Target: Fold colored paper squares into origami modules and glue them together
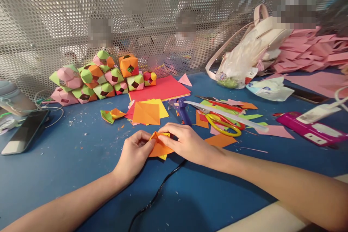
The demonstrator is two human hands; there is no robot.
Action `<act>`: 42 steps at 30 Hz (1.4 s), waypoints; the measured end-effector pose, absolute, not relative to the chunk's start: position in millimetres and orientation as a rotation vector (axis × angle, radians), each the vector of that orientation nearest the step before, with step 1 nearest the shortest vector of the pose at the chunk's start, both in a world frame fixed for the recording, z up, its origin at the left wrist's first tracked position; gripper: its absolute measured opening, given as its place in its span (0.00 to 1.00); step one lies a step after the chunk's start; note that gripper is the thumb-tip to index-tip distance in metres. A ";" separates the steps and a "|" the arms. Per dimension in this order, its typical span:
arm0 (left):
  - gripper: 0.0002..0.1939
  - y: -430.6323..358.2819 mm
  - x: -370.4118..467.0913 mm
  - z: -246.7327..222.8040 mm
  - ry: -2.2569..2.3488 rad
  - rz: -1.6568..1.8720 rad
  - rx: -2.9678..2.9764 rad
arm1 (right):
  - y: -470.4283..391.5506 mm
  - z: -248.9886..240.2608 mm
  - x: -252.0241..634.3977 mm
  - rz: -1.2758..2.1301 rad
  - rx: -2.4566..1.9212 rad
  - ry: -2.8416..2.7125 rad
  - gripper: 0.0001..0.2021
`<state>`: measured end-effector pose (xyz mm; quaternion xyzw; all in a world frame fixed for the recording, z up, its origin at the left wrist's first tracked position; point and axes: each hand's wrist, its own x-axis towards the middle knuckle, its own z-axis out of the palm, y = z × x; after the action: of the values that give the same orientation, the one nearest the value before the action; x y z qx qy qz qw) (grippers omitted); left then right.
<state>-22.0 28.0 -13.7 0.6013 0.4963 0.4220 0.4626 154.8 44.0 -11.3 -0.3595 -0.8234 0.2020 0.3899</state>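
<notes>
Both hands pinch a folded orange and yellow paper piece (pixel 160 148) just above the blue table, near the middle of the view. My left hand (pixel 136 152) grips its left side between thumb and fingers. On the right side, my right hand (pixel 182 139) holds its upper edge, the thumb lying on the orange face. Behind the hands lies a stack of orange, yellow and pink paper squares (pixel 146 113). To the left of that stack sits a small folded green and orange piece (pixel 112 115).
A blue glue gun (pixel 182 110), yellow-handled scissors (pixel 224 125) and paper scraps lie right of the stack. Folded paper balls (pixel 92 76) line the back left. A black cable (pixel 159 190) crosses the front. A phone (pixel 27 130) lies left, a purple power strip (pixel 312 128) right.
</notes>
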 end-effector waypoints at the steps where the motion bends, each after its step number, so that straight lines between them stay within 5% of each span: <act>1: 0.11 27.7 -21.7 -13.4 1.223 1.030 1.461 | 44.1 -10.7 154.2 0.534 -0.927 -2.076 0.05; 42: 0.12 23.7 -23.5 -5.8 1.165 0.930 1.712 | 40.6 4.2 153.0 0.794 -0.879 -2.068 0.06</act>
<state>-23.5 23.7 -5.8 0.6837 0.4651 0.3714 0.4222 153.0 40.6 4.2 -0.3425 -0.8061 0.3097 0.3701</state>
